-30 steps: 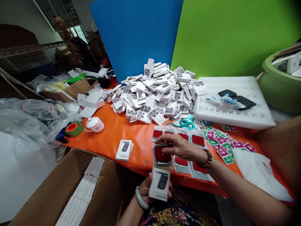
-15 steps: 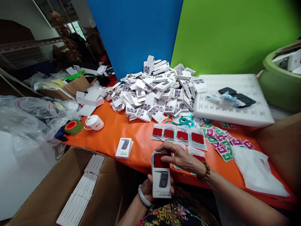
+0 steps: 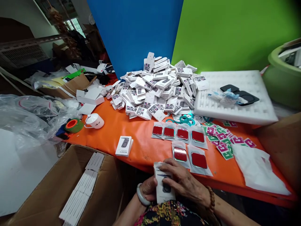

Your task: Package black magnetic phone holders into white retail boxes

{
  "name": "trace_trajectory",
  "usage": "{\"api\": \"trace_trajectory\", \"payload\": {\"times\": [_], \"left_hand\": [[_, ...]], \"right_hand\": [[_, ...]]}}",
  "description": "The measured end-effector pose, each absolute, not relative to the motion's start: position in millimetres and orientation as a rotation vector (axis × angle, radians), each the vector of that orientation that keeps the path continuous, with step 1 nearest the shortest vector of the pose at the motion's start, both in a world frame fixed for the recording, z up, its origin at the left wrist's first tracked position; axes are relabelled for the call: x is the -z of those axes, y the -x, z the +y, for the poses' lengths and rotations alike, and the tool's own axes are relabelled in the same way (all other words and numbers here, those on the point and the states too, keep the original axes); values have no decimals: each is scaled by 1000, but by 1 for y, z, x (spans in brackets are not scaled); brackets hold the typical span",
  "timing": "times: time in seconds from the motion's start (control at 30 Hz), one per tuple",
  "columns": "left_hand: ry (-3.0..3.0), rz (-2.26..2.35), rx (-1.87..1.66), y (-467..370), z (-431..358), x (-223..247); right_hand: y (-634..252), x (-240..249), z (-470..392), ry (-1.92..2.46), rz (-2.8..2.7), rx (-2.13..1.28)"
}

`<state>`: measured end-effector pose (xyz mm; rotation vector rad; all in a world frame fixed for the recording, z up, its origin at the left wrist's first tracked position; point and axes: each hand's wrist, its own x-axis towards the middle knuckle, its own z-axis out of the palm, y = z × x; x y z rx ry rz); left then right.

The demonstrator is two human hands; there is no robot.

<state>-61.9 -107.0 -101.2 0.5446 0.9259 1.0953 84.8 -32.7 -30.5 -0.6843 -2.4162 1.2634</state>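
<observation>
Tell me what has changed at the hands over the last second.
The red pad in its clear sleeve that the right hand held above the small white printed box is no longer visible; that hand now lies over the box. Both hands and the box came down toward the lap; the left hand keeps its grip. The pile of white boxes and lone box stayed put.
</observation>
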Motion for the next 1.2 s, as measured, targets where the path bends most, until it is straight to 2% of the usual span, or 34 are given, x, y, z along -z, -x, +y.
{"api": "trace_trajectory", "payload": {"times": [0.13,0.3,0.5,0.73,0.97,1.2], "left_hand": [[-513,838,-1044,69,-103,84],[-590,1114,-1313,72,-111,64],[-690,1192,-1383,68,-123,61],[-931,1320,-1279,67,-128,64],[-989,1400,-1282,70,-125,62],[-1144,1570,-1103,75,-123,65]], "right_hand": [[-89,34,-34,735,-2350,-1346],[-90,26,-35,769,-2212,-1462],[-88,30,-41,854,-2144,-1501],[-94,36,-40,934,-2121,-1584],[-90,57,-56,964,-1871,-1396],[-92,71,-65,1028,-1710,-1418]]}}
